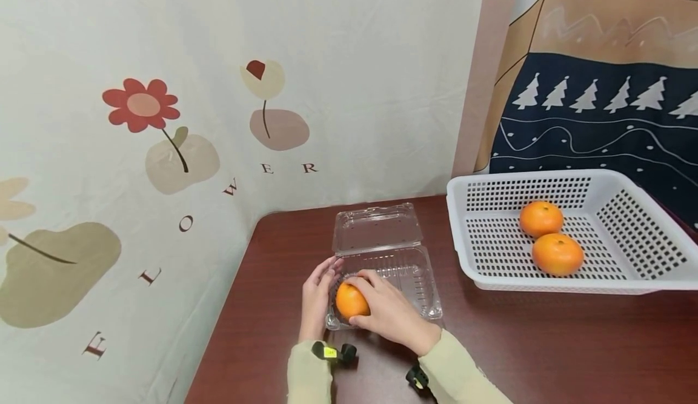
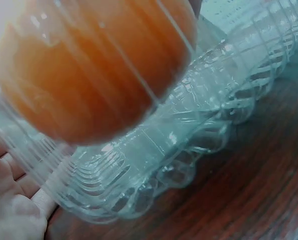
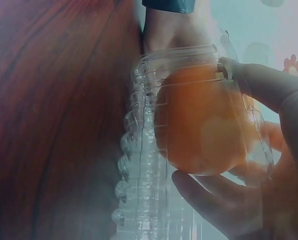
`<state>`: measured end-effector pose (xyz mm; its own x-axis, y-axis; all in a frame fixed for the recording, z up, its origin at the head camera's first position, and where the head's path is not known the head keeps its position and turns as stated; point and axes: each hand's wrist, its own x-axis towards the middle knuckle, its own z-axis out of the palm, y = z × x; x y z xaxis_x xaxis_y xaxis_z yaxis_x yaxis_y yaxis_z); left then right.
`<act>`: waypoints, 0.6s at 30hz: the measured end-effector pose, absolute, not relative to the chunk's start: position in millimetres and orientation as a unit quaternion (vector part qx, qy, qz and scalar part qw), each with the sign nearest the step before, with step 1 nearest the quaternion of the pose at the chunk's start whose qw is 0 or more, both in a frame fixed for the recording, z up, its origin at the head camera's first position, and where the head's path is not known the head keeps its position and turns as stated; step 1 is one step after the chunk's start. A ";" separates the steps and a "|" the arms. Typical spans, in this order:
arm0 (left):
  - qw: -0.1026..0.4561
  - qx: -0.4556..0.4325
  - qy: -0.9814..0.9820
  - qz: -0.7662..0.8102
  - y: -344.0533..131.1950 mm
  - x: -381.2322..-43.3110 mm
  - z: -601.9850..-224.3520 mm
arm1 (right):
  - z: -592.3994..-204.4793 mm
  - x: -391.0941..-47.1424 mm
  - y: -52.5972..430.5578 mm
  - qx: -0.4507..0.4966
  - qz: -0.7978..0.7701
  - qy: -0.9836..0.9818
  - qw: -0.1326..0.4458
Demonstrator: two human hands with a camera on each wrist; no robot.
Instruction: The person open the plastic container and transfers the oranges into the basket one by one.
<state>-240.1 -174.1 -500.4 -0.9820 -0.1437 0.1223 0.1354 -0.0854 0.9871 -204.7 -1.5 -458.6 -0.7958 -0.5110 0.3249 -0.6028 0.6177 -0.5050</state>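
Note:
A clear plastic clamshell box (image 1: pixel 406 271) lies on the table with its lid (image 1: pixel 376 228) folded back toward the wall. My right hand (image 1: pixel 389 307) grips an orange (image 1: pixel 351 300) inside the box's near left corner, thumb on the near side and fingers over the top. The same orange (image 2: pixel 93 70) shows through the ribbed plastic wall in the left wrist view. Against the box's left side rests my left hand (image 1: pixel 315 298), fingertips at the rim by the hinge. In the right wrist view the right hand's fingers (image 3: pixel 204 200) curve around the orange (image 3: pixel 204 120).
A white perforated basket (image 1: pixel 463 234) stands at the right, holding two oranges, one orange (image 1: pixel 557 254) in front of another orange (image 1: pixel 541 218). Behind the dark wooden table (image 1: pixel 262 331) hangs a flower-printed cloth (image 1: pixel 354 89). Both wrists wear black bands with small cameras.

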 end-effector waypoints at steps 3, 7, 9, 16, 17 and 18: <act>0.092 0.000 -0.665 -0.741 -173.6 -238.1 -496.9 | -456.1 -205.4 -0.1 0.310 0.306 -0.896 0.084; 0.090 -0.005 -0.662 -0.744 -173.8 -238.2 -495.7 | -450.8 -205.9 2.8 0.305 0.318 -0.893 0.095; 0.094 -0.008 -0.663 -0.743 -174.4 -239.3 -498.4 | -447.5 -205.6 4.5 0.304 0.323 -0.890 0.103; 0.100 -0.014 -0.662 -0.743 -173.5 -238.5 -498.3 | -438.1 -205.5 11.8 0.295 0.335 -0.888 0.111; 0.100 -0.014 -0.662 -0.743 -173.4 -238.5 -498.3 | -437.1 -205.5 13.0 0.294 0.336 -0.888 0.112; 0.099 -0.014 -0.662 -0.743 -173.4 -238.2 -498.0 | -436.0 -205.4 14.1 0.292 0.337 -0.888 0.114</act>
